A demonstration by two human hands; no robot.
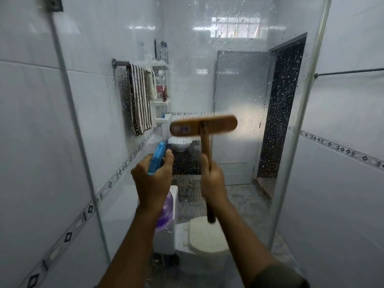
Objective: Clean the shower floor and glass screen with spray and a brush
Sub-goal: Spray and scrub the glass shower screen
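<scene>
Brush point(203, 125) above right hand point(213, 181); spray bottle point(159, 161) gripped in left hand point(151, 183).

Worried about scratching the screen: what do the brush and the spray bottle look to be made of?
Brush: head and handle look like light, matt wood, tan all over; bristles pale, too blurred to tell their material. Spray bottle: probably plastic, with a glossy blue trigger head and a translucent purple body.

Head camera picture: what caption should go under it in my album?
Left hand aims a spray bottle while right hand holds a brush against the droplet-covered glass screen.
</scene>
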